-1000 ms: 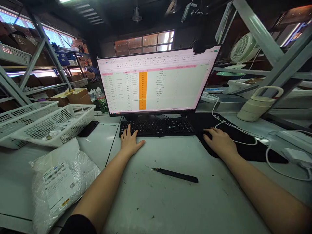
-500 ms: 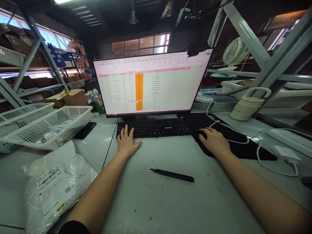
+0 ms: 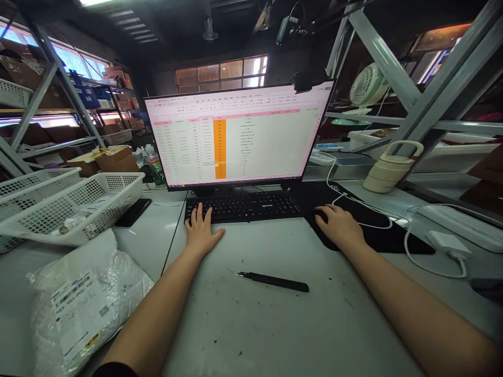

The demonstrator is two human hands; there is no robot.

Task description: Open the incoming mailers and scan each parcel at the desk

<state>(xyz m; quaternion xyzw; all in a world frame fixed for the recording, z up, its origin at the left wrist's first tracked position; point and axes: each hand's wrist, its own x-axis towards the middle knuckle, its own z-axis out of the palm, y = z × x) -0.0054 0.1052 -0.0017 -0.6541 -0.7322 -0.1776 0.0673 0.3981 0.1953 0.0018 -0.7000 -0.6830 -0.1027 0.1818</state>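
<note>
My left hand [image 3: 200, 230] lies with fingers spread over the left end of a black keyboard [image 3: 251, 206], its thumb stretched out over the table. On the black mouse pad [image 3: 377, 238], my right hand [image 3: 338, 225] is curved over a dark computer mouse [image 3: 320, 213], most of which the hand hides. Behind the keyboard stands a monitor [image 3: 271, 141] with a spreadsheet, one column filled in orange. A black utility knife [image 3: 275, 281] lies on the table between my forearms, its blade end toward the left.
White perforated baskets [image 3: 113, 209] stand at the left, a black phone [image 3: 133, 212] beside them. A bubble-wrapped parcel [image 3: 129, 277] with a label lies near my left forearm. At the right are a cream lidded cup [image 3: 387, 173], white cables and a charger [image 3: 448, 245].
The whole view has shifted slightly, so things appear a little further left. Both hands keep their places on the keyboard and the mouse.
</note>
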